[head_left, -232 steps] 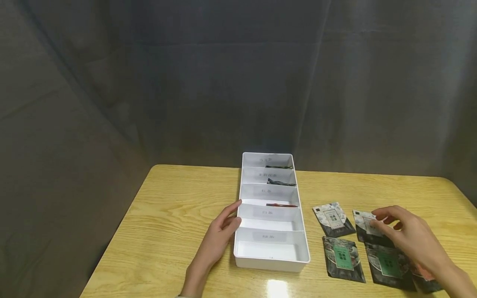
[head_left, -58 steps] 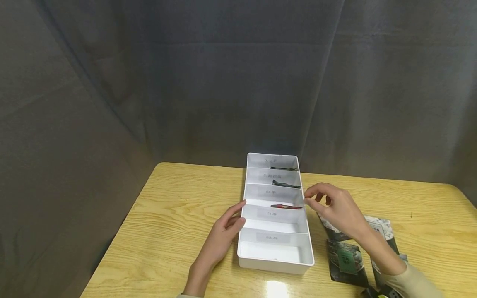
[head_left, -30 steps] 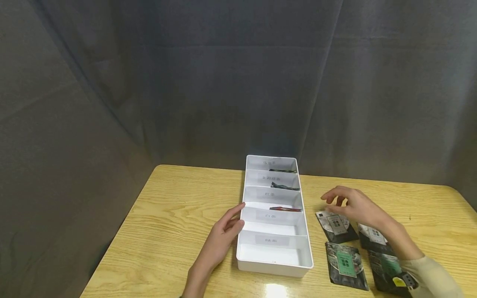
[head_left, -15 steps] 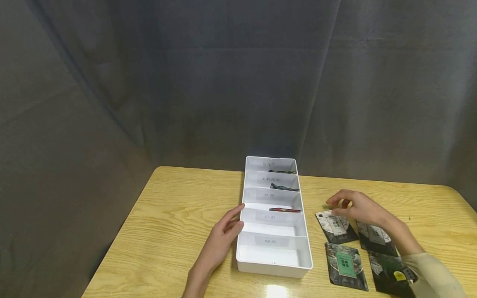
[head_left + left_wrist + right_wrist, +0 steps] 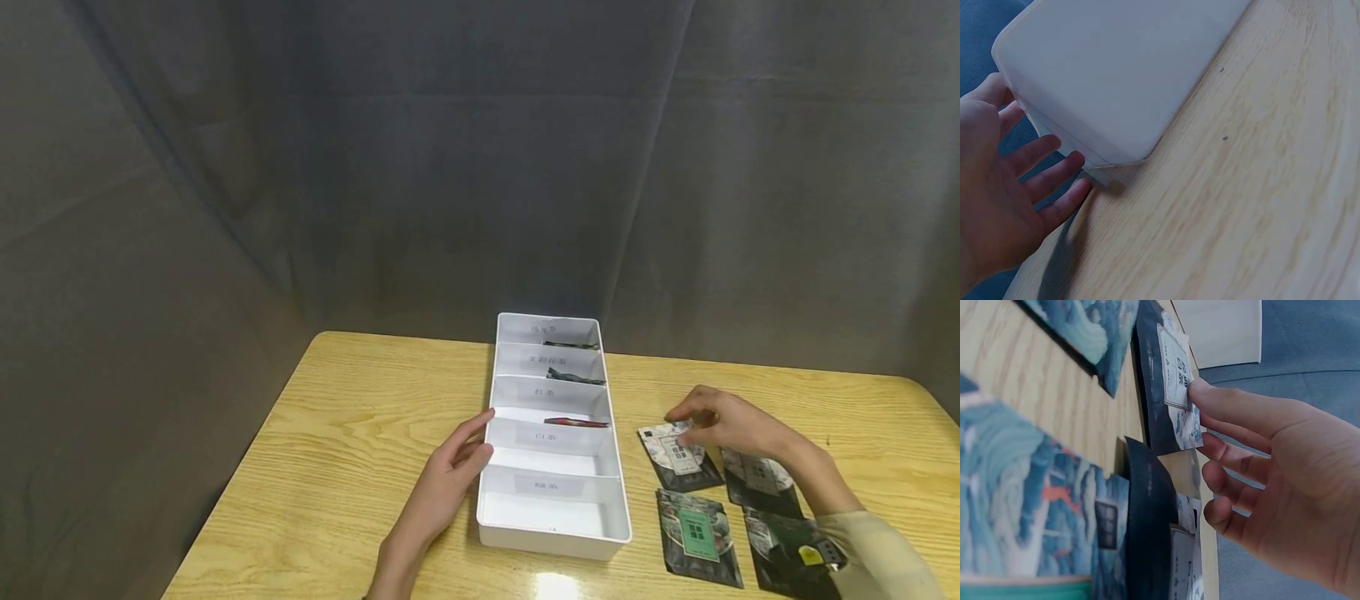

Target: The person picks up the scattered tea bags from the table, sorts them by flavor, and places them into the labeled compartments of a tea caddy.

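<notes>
Left hand, fingers relaxed, touches the 5-compartment box, presumably steadying it. Right hand, well apart, pinches 1 white-labelled packet at its edge, right of the box, likely for purchase.

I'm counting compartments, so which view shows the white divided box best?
Head view: the white divided box shows all five compartments from above. Left wrist: only its plain outside. Right wrist: apparently one cropped corner.

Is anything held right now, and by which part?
The right hand has its thumb on the white-labelled packet, near its far edge; whether the grip is closed can't be told. The left hand just touches the white tray's side.
</notes>
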Motion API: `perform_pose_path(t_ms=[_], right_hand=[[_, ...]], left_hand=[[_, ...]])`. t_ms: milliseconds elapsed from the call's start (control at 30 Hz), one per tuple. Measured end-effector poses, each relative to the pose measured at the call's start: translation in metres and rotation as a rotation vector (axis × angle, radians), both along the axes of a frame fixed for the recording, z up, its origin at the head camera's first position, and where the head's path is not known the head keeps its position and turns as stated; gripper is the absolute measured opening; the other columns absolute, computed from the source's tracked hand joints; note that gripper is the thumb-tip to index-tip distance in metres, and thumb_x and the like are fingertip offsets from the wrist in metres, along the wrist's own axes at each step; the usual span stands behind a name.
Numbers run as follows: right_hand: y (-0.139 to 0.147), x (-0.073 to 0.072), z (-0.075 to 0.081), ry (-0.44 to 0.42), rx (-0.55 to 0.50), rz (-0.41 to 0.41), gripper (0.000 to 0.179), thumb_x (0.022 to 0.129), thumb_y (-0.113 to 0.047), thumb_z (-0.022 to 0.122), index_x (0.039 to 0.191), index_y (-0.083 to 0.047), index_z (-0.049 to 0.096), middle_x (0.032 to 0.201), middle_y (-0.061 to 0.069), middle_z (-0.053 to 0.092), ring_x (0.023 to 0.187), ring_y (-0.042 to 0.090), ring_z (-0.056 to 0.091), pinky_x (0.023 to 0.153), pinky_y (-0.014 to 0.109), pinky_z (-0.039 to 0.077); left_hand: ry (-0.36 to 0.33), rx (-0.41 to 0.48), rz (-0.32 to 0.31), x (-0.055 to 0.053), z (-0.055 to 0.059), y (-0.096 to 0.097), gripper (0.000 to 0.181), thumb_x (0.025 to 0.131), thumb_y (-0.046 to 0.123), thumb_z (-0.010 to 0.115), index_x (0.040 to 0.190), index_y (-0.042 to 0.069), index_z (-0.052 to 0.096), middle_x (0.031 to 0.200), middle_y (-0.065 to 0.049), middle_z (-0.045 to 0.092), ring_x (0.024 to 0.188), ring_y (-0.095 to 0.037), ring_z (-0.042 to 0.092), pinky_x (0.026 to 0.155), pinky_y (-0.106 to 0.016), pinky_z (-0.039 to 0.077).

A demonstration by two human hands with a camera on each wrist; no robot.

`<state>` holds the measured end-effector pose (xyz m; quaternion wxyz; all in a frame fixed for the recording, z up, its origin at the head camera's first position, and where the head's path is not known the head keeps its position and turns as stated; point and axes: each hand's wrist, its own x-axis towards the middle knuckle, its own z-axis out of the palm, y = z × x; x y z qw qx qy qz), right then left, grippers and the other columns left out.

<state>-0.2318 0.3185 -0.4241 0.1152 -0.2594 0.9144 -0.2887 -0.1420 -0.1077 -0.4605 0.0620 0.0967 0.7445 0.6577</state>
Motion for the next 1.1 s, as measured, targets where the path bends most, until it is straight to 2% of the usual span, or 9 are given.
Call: perform_pose_path(t_ms=[133,333,500,600,733,867,1100], right_hand=[[0.001,-0.001,-0.002,0.004,0.003,-0.004,0.026,0.090,-0.024,0.074,0.112,-0.009,0.071,0.106,0.008,0.057,0.080,0.005,0.051,0.064,0.023,0.050],[-0.002,0.000,0.001,0.015,0.022,-0.064,0.016,0.090,-0.019,0.074,0.101,-0.013,0.065,0.094,0.003,0.057,0.071,0.007,0.047,0.055,0.024,0.042],[-0.004,0.003,0.005,0.111,0.041,-0.085,0.008,0.092,-0.018,0.072,0.094,-0.019,0.064,0.080,-0.007,0.057,0.070,0.005,0.048,0.058,0.024,0.040],[-0.005,0.004,0.008,0.173,0.029,-0.080,0.010,0.091,-0.016,0.072,0.091,-0.023,0.065,0.079,-0.010,0.059,0.070,0.004,0.051,0.060,0.023,0.041],[-0.007,0.005,0.012,0.203,-0.013,-0.061,0.011,0.092,-0.015,0.071,0.091,-0.024,0.066,0.079,-0.009,0.061,0.068,0.004,0.052,0.058,0.023,0.043],[-0.010,0.008,0.021,0.217,-0.069,-0.046,0.009,0.092,-0.013,0.071,0.093,-0.022,0.069,0.083,-0.008,0.065,0.069,0.005,0.056,0.057,0.022,0.048],[-0.021,0.020,0.048,0.261,-0.105,-0.093,0.009,0.091,-0.012,0.072,0.094,-0.020,0.071,0.086,-0.007,0.069,0.070,0.008,0.062,0.058,0.023,0.052]], left_hand=[[0.010,-0.009,0.000,0.001,0.000,0.000,0.044,0.103,0.036,0.053,0.147,0.036,0.046,0.151,-0.012,0.046,0.131,-0.029,0.053,0.108,-0.048,0.046],[0.011,-0.011,0.003,0.001,0.000,0.000,0.045,0.103,0.036,0.053,0.147,0.035,0.046,0.151,-0.012,0.046,0.131,-0.029,0.053,0.108,-0.048,0.046],[0.010,-0.009,-0.002,0.000,0.000,0.000,0.045,0.104,0.032,0.053,0.148,0.036,0.045,0.152,-0.012,0.045,0.131,-0.029,0.053,0.108,-0.048,0.047],[0.005,-0.005,-0.003,0.000,0.000,0.000,0.045,0.104,0.033,0.053,0.148,0.036,0.045,0.152,-0.011,0.045,0.131,-0.029,0.053,0.108,-0.048,0.046],[0.000,0.001,-0.001,0.000,0.000,0.000,0.046,0.103,0.035,0.054,0.148,0.035,0.045,0.151,-0.011,0.046,0.131,-0.029,0.053,0.108,-0.047,0.047],[0.005,-0.002,0.003,-0.001,0.000,0.000,0.045,0.103,0.035,0.054,0.148,0.034,0.046,0.153,-0.009,0.045,0.132,-0.029,0.052,0.108,-0.047,0.046],[0.011,-0.006,0.002,0.000,0.001,0.000,0.045,0.103,0.033,0.054,0.147,0.034,0.046,0.153,-0.012,0.044,0.132,-0.029,0.052,0.109,-0.047,0.046]])
